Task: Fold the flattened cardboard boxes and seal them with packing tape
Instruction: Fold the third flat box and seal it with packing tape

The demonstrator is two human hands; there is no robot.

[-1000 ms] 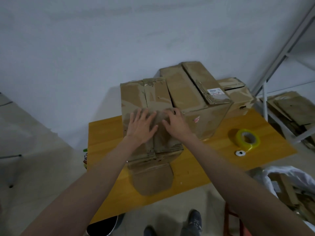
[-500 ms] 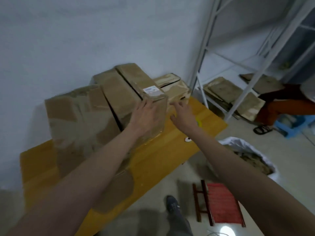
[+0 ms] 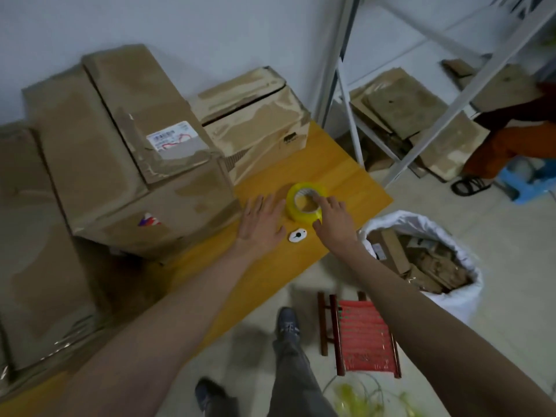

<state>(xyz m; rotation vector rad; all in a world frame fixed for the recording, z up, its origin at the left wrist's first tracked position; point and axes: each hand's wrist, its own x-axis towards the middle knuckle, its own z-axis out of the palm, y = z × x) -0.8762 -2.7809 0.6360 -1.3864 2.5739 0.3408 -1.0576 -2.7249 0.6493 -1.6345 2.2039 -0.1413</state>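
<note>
**Folding done on the near box — tape roll now in reach**

Nearest the camera, the right hand (image 3: 332, 219) has its grip on the roll of yellow tape (image 3: 305, 201): fingers curl over the roll's top edge and the thumb comes in against its near side, so the roll looks pinched though it lies flat on the table (image 3: 355, 188). The left hand (image 3: 261, 227) lies just beside the roll with fingers spread and straight, palm down, holding nothing. Between the 2 hands, near the table's front edge, sits a small white object (image 3: 298, 235) with a dark spot — too small to identify.

Further left, a folded box (image 3: 42, 236) fills the near corner of the table; its surface is blurred, and I cannot tell whether any seam is taped. Behind it stands a bigger box with a label (image 3: 129, 152), flaps closed. Farthest back, against the wall, a smaller box (image 3: 255, 115) shows a dark open gap between its top flaps, so that 1 seems unsealed.

My reading: the folding stage is largely behind, and sealing has barely begun. Left to do: lift the roll, find the loose end, and tape the seams. More flat cardboard (image 3: 403, 106) waits on the shelf at the right.
</note>
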